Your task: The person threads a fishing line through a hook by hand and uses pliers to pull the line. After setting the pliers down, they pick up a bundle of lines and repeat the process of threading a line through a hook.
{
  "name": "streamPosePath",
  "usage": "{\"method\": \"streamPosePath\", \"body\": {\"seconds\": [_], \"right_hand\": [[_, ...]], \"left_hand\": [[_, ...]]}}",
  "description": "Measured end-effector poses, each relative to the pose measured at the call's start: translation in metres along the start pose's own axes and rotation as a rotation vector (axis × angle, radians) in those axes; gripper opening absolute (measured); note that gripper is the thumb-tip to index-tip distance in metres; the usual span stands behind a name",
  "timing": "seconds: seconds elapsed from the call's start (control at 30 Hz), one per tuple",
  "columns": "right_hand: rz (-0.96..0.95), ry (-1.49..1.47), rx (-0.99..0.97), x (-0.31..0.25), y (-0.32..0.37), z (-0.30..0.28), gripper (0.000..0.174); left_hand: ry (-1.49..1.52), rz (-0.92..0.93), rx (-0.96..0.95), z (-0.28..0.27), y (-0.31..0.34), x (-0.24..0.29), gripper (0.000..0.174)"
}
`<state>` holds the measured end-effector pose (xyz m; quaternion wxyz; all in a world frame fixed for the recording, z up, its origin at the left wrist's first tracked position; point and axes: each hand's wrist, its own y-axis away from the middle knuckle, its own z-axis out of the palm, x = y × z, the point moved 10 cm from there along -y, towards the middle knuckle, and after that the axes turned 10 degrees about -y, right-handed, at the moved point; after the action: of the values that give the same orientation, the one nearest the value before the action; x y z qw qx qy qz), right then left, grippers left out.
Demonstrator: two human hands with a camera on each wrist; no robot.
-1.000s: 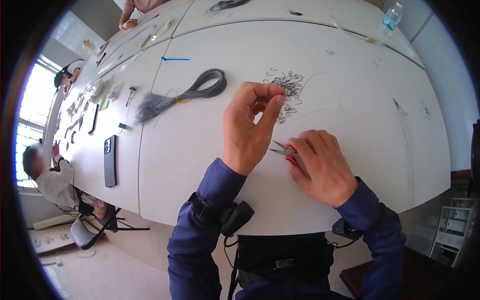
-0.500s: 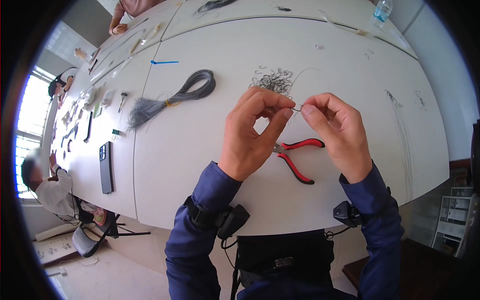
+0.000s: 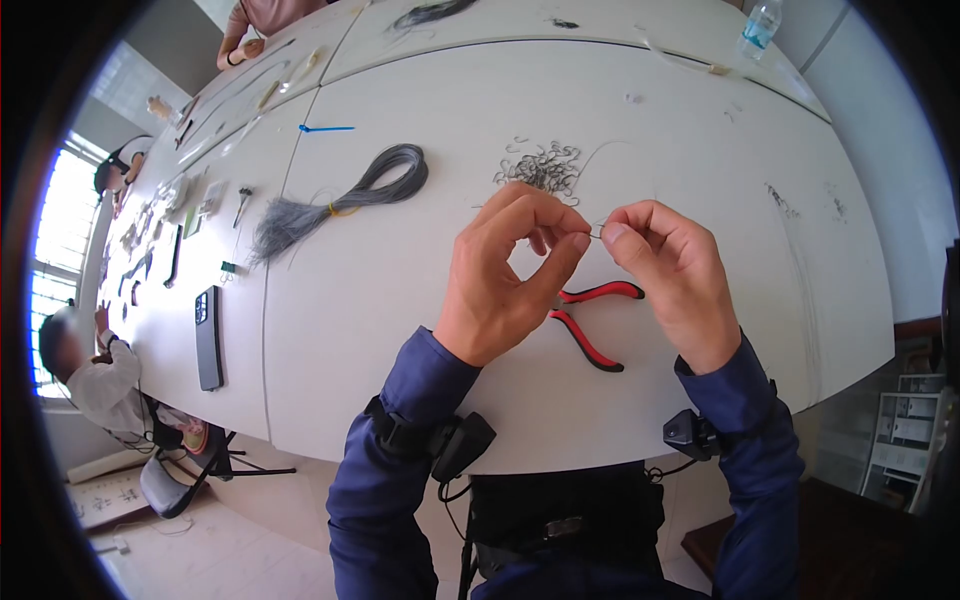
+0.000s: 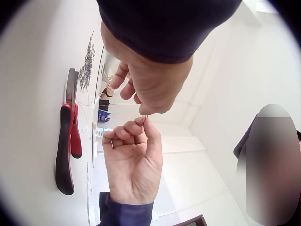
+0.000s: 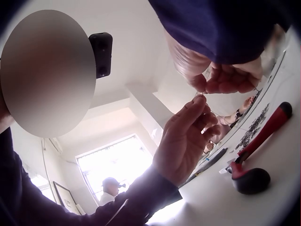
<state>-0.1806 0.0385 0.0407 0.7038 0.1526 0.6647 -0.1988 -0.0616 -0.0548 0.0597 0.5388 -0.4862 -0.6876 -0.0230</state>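
Above the white table my two hands meet fingertip to fingertip. My left hand pinches a tiny dark metal hook between thumb and index finger. The right hand pinches the hook's other side; its fingertips hide most of it. A thin line trails from the pinch in the left wrist view. Red-and-black handled pliers lie spread on the table below the hands, their jaws partly behind my left hand in the head view. Beyond the fingers is a pile of small hooks.
A tied bundle of grey strands lies left of the hooks, near a blue cable tie. A black phone is farther left. A water bottle stands at the far right. Other people sit around the tables.
My right hand has let go of the pliers, leaving them on the table, and risen to pinch the hook beside my left fingertips. Over the last half second the hands have barely moved.
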Motion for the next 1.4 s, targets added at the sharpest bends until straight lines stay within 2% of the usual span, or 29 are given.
{"method": "streamPosePath", "body": {"seconds": [0.3,0.6,0.9,1.4], "right_hand": [[0.186,-0.221,0.029,0.014,0.003,-0.001,0.022],[0.22,-0.242,0.008,0.02,0.003,-0.001,0.023],[0.353,-0.32,-0.034,0.032,0.006,0.005,0.024],[0.377,-0.344,-0.05,0.035,0.008,0.006,0.024]], "left_hand": [[0.035,0.018,0.043,-0.003,0.0,0.004,0.021],[0.026,0.04,0.047,-0.003,0.0,0.006,0.02],[0.001,0.08,0.03,-0.002,0.001,0.008,0.016],[-0.028,0.068,-0.038,0.003,0.001,0.011,0.011]]}}
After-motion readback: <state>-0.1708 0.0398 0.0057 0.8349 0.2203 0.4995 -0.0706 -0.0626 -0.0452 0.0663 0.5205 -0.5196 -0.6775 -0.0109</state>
